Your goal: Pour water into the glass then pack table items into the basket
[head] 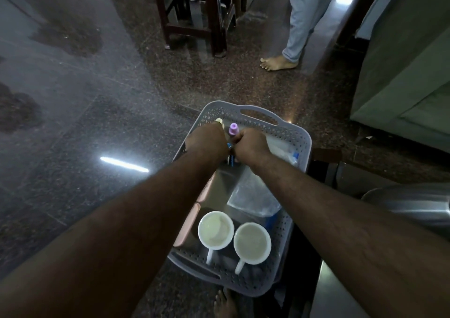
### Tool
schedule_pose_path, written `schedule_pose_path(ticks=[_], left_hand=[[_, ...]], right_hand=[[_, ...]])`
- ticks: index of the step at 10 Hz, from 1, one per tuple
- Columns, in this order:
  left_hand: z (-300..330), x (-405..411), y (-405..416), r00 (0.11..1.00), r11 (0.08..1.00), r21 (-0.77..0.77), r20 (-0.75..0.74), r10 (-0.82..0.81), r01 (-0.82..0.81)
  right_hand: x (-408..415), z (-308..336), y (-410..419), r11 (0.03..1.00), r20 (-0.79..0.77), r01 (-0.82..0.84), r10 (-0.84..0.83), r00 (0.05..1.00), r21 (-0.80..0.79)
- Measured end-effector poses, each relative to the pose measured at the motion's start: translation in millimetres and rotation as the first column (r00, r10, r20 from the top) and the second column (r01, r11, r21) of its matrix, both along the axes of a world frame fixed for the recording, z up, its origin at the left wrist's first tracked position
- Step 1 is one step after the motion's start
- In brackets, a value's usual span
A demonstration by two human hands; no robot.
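I'm looking down at the basket, a pale grey plastic one in the lower centre of the frame, its walls punched with small round holes and a long slot handle cut into the far rim. Both my arms reach into its far end. My left hand is curled with its fingers hidden behind it, up against a cream-yellow cap at the basket's far left corner; I can't tell what it holds. My right hand is fisted just below a small bottle with a lilac cap, which stands upright between the two hands; it seems to grip that bottle, but the fingers are out of sight. Something thin and blue pokes down between the wrists.

Nearer me in the basket, two white mugs sit side by side, round-mouthed, smooth and glossy, handles pointing toward me. They rest on a dull steel tray with a pinkish sheen along its left edge. To the right lies a crinkled clear plastic bag with a bit of blue print.

The floor is dark polished speckled stone, reflecting a strip light. In the upper centre stand dark wooden furniture legs; to their right, another person's grey trouser leg and bare foot. A brushed metal vessel shows at the right edge.
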State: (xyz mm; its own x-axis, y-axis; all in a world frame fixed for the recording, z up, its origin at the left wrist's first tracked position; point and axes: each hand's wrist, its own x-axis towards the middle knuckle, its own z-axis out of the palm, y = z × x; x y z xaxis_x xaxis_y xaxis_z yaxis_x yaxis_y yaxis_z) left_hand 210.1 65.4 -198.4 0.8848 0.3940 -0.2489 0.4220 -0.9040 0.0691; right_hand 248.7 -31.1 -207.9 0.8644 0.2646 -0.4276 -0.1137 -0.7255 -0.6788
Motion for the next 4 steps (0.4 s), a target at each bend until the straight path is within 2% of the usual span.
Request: schedule_pose_path(ticks=[2,3,4], left_hand=[[14.7,-6.1,0.0,0.999,1.000,-0.005,-0.041,0.020,-0.020],[34.0,-14.1,-8.8,1.000,1.000,-0.007,0.022,-0.001,0.001],[59.3,-20.7,-30.5,0.987,0.999,-0.001,0.153,-0.041,0.042]], right_hand=[[-9.3,9.9,-8.2,0.999,0.077,-0.053,0.054,0.996,-0.012],[-13.9,25.3,-32.2,0.994,0.111,-0.104,0.100,0.989,0.027],[-21.0,50.0,-59.5,0.985,0.180,-0.168,0.172,0.968,-0.037]])
